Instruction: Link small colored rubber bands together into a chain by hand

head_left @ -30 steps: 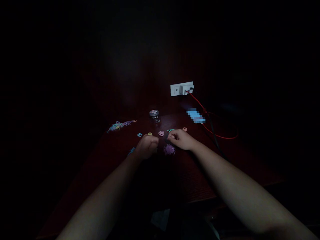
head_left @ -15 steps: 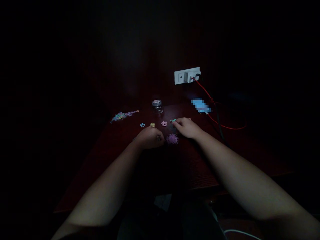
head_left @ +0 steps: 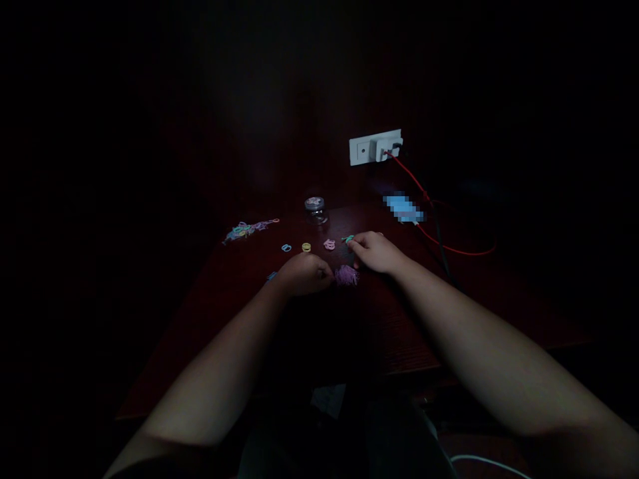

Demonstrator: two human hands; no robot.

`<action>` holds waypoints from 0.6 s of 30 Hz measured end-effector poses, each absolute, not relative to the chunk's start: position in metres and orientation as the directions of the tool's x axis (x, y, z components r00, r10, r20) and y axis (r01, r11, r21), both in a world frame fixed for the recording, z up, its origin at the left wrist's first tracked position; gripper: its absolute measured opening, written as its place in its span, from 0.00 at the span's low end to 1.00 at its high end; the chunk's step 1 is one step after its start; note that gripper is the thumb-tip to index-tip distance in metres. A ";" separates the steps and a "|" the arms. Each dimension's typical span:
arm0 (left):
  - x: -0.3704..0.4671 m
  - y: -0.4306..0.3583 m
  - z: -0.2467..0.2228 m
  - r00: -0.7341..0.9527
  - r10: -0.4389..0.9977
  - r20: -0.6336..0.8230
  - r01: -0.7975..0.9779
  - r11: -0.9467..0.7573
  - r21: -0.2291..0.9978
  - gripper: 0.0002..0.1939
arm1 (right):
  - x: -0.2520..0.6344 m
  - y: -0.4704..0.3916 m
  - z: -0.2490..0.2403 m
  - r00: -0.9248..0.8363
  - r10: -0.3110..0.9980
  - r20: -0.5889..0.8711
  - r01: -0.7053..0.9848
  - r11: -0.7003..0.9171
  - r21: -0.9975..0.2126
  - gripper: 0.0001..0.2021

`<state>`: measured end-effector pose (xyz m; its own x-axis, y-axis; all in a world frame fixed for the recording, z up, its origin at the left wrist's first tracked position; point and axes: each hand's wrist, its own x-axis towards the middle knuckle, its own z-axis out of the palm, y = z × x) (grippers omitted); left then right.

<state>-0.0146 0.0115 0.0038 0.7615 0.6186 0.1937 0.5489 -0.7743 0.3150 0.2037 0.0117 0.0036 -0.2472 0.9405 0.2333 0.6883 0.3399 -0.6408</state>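
Observation:
My left hand [head_left: 305, 274] is closed in a pinch at the left edge of a heap of purple elastic hair bands [head_left: 346, 275]; anything between its fingertips is too dark to make out. My right hand [head_left: 375, 251] has its fingers pressed together at the green hair bands [head_left: 348, 239], partly covering them. What it pinches is hidden. Behind the hands lie small groups of pink hair bands [head_left: 329, 245], yellow hair bands [head_left: 306, 247] and light blue hair bands [head_left: 286, 247]. Darker blue bands [head_left: 272, 276] show beside my left wrist.
A mixed pile of colourful bands [head_left: 244, 231] lies at the back left of the dark red table [head_left: 200, 319]. Behind the groups stands a lidded clear jar [head_left: 315, 211]. A blurred phone-like object [head_left: 403, 207] connects by a red cable [head_left: 464, 253] to a wall socket [head_left: 363, 151].
My left hand has shifted slightly right, toward the purple heap, and more of the blue bands shows by the wrist. My right hand stays at the green bands. The view has moved slightly.

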 end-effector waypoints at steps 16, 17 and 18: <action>-0.104 0.053 0.002 -0.195 0.863 0.466 0.885 -0.050 0.463 0.14 | 0.204 0.013 -0.002 -0.228 0.938 0.260 0.735 0.341 -0.586 0.15; -0.116 0.058 -0.002 -0.272 0.851 0.448 0.879 0.030 0.476 0.14 | 0.203 0.012 -0.002 -0.225 0.936 0.270 0.735 0.345 -0.583 0.15; -0.125 0.063 -0.007 -0.326 0.850 0.414 0.875 0.105 0.473 0.15 | 0.202 0.012 -0.002 -0.223 0.933 0.282 0.733 0.352 -0.582 0.15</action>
